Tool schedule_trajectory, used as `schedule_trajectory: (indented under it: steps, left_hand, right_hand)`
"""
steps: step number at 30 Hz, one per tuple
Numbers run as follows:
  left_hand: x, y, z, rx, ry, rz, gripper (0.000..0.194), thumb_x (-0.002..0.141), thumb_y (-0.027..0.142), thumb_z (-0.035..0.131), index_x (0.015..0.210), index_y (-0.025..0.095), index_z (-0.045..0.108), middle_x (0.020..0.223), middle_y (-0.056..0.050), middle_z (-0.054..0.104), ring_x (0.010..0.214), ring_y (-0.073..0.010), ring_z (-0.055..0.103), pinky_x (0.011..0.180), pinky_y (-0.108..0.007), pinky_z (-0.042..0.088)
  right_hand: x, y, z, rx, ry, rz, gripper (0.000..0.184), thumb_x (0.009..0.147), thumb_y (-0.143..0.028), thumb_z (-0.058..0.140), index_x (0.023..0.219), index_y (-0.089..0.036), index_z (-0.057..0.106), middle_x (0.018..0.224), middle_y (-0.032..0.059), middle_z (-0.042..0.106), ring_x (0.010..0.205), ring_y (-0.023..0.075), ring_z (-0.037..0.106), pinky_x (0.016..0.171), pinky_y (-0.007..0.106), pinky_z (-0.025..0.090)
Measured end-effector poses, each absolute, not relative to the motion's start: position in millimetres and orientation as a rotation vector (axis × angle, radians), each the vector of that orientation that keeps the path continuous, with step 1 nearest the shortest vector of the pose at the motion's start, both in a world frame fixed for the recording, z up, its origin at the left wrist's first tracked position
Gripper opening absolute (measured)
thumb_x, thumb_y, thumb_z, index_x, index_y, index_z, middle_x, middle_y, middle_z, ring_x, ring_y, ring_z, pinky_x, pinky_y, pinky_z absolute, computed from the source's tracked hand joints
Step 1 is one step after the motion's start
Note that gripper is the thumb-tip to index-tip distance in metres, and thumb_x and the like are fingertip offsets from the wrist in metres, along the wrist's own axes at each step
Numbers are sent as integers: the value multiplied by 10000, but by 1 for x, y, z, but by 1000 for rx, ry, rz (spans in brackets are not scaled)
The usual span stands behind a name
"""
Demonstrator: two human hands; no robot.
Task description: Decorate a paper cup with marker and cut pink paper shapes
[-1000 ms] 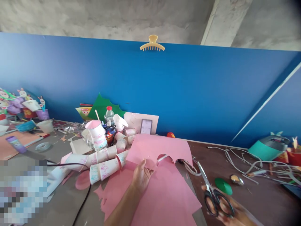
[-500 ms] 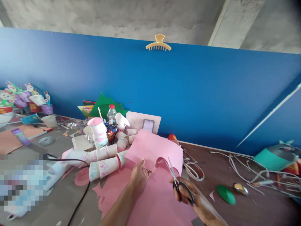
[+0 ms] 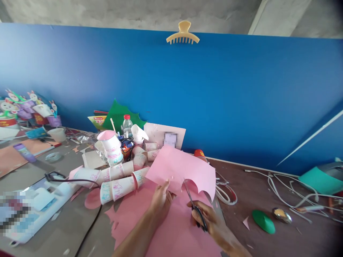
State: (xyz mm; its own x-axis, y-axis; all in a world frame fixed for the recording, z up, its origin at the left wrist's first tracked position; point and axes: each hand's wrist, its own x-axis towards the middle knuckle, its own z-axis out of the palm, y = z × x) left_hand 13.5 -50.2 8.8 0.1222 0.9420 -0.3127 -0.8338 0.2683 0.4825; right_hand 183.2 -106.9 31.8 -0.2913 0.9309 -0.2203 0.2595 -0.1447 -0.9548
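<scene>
Scissors (image 3: 189,193) have moved left to the pink sheet (image 3: 174,162), pointing away-left (long axis slanted), clamped in right hand (image 3: 210,221); left hand (image 3: 161,200) pinches pink sheet

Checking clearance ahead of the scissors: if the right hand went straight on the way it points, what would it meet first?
The right hand's scissors would likely meet the raised pink sheet first, near its curved cutout; whether they already touch is unclear.
</scene>
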Motion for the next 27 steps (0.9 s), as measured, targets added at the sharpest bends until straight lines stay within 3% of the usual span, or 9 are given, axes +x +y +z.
schedule_trajectory:
  steps: [3,6,11,18,22,27]
  left_hand:
    - [14,-53,16,283,641,1309,61,804,198,670,827,141,669,868,-97,741,890,-217,688,917,-353,488]
    - [14,-53,18,351,581,1329,190,775,172,692,960,134,668,1010,-126,726,975,-249,671,910,-370,491]
    - [13,-52,14,392,577,1339,288,746,216,728,1012,129,663,963,-120,735,915,-249,683,857,-363,501]
    - [15,-53,13,481,653,1287,305,671,374,781,789,118,664,746,-68,705,685,-175,638,678,-295,471]
    - [19,-57,13,463,827,1293,366,586,393,825,571,148,554,559,0,598,560,-121,544,628,-275,441]
    - [23,-60,13,458,948,1247,431,546,458,826,531,171,505,467,25,534,533,-130,543,624,-273,423]
  right_hand:
    - [178,-101,37,-1339,-1521,1453,602,779,-690,543,1049,-155,602,634,-4,550,592,152,457,566,278,320]
    - [171,-96,41,-1316,-1475,1443,572,802,-657,543,1052,-145,600,622,-14,549,573,135,435,554,268,309]
    - [163,-92,35,-1302,-1418,1450,519,824,-613,552,1066,-156,595,630,-25,540,587,127,434,541,246,303]
    - [164,-93,33,-1292,-1448,1370,519,824,-630,534,1039,-167,624,636,-19,518,607,142,444,549,246,354]
    - [165,-93,35,-1300,-1477,1299,511,796,-650,545,971,-178,638,658,-12,498,622,158,450,556,259,378]
    - [161,-95,37,-1247,-1500,1322,439,801,-635,549,818,-197,584,640,-25,449,607,153,417,535,250,367]
